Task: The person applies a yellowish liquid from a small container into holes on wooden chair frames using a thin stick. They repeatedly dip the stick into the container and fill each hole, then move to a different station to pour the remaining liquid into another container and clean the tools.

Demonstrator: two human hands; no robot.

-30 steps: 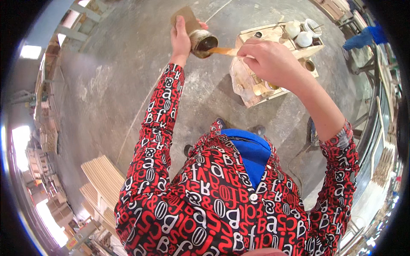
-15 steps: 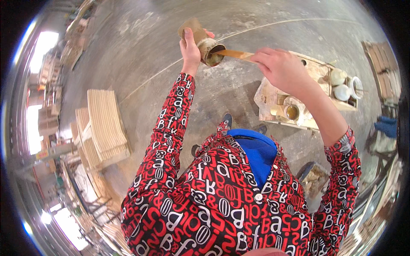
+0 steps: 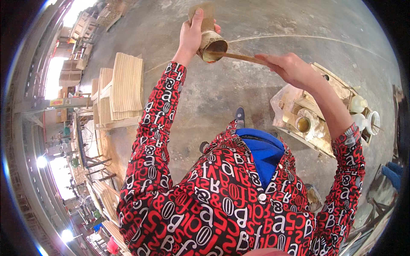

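My left hand (image 3: 192,36) is closed around a crusted, cup-like pot (image 3: 213,44), held tilted with its dark mouth toward me. A broad tan flat piece (image 3: 206,16) lies under my left thumb, beyond the pot; whether it is joined to the pot I cannot tell. My right hand (image 3: 290,69) grips one end of a thin flat wooden stick (image 3: 243,58). The stick's other end reaches into the pot's mouth, touching the inside near the lower rim. What is deeper inside the pot is in shadow.
At right stands a low wooden cart (image 3: 318,143) bearing a pot of amber liquid (image 3: 303,124), whitish jugs (image 3: 358,103) and a clear tub (image 3: 373,123). Ribbed wooden panels (image 3: 127,85) are stacked at left. A pale line (image 3: 294,36) crosses the concrete floor.
The pot and my left hand have shifted up and slightly right in view. My right hand has moved lower and right, turning edge-on, with the stick still in the pot. The whole view has turned.
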